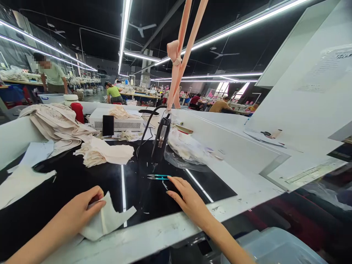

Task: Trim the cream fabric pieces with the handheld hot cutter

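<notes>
Cream cloth piece, irregular cut (107, 222): at front edge of black-topped, white-rimmed table (154, 237), pinched between thumb and curled fingers of left hand (82, 209). Right hand (189, 198): loosely open, fingertip at small teal-handled metal snips (162, 176), no firm grip seen. Step, judged: cloth held, snips taken up or put down, cannot tell which. Any pick-up calls for closing fingers round handles, clear of black corded tool (160, 141) hanging beyond. Cream cloth stack (107, 152): towards back edge.

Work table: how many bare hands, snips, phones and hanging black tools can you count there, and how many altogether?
Hands: 2 (left hand, right hand)
Snips: 1
Phone: 1
Hanging tool: 1
Total: 5
</notes>
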The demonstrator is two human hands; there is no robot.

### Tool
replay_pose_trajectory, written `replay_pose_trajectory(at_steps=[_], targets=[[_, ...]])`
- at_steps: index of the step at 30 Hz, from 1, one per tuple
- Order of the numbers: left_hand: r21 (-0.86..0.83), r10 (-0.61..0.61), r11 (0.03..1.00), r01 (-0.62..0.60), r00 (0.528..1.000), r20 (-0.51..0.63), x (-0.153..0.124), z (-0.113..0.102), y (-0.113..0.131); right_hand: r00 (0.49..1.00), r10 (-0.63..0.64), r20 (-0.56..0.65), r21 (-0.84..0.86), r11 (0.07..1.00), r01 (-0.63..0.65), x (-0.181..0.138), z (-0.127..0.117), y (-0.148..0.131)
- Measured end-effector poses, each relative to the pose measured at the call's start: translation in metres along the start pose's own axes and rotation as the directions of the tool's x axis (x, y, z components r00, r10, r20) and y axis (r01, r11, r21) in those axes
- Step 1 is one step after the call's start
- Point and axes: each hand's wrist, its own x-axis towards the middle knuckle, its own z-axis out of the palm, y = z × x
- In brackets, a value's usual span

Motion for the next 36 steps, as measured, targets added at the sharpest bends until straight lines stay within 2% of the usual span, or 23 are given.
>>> replay_pose_trajectory(at_steps=[2,5,8,11,15,22,24,26,28,30,33,36], targets=[[-0.163,0.003,0.987,0.005,0.999,0.048,0.000,0.001,0.005,1.000,-0.021,-0.007,-0.056,0.998,0.021,0.009,0.007,0.003],[-0.409,-0.010,0.910,0.068,0.990,0.142,-0.003,0.005,0.011,0.999,-0.043,0.009,-0.130,0.991,0.044,0.027,0.019,0.010],[-0.531,-0.042,0.839,0.120,0.987,0.157,-0.010,0.010,0.018,0.998,-0.047,0.042,-0.186,0.981,0.054,0.039,0.028,0.012],[-0.582,-0.020,0.805,0.114,0.986,0.165,-0.018,0.013,0.029,0.998,-0.030,0.057,-0.204,0.978,0.041,0.037,0.030,0.006],[-0.592,-0.016,0.795,0.131,0.981,0.195,-0.028,0.012,0.048,0.999,0.016,0.030,-0.144,0.989,-0.012,0.018,0.020,-0.009],[-0.616,0.010,0.773,0.149,0.969,0.246,-0.036,0.015,0.069,0.978,0.197,-0.070,0.073,0.979,-0.192,-0.021,0.005,-0.041],[-0.625,0.026,0.769,0.134,0.971,0.240,-0.037,0.017,0.071,0.963,0.259,-0.075,0.196,0.951,-0.240,-0.030,0.007,-0.056],[-0.628,0.041,0.769,0.121,0.971,0.237,-0.037,0.019,0.073,0.944,0.331,-0.011,0.420,0.858,-0.296,-0.037,0.012,-0.074],[-0.631,0.051,0.766,0.125,0.966,0.254,-0.038,0.021,0.074,0.926,0.361,0.110,0.640,0.687,-0.344,-0.043,0.021,-0.090],[-0.642,0.052,0.751,0.157,0.954,0.294,-0.038,0.023,0.076,0.914,0.348,0.208,0.785,0.497,-0.369,-0.046,0.032,-0.105],[-0.660,0.061,0.729,0.181,0.944,0.325,-0.038,0.024,0.080,0.909,0.324,0.261,0.887,0.290,-0.358,-0.050,0.046,-0.121],[-0.662,0.103,0.740,0.119,0.952,0.287,-0.036,0.024,0.086,0.906,0.327,0.267,0.916,0.205,-0.344,-0.055,0.054,-0.129]])
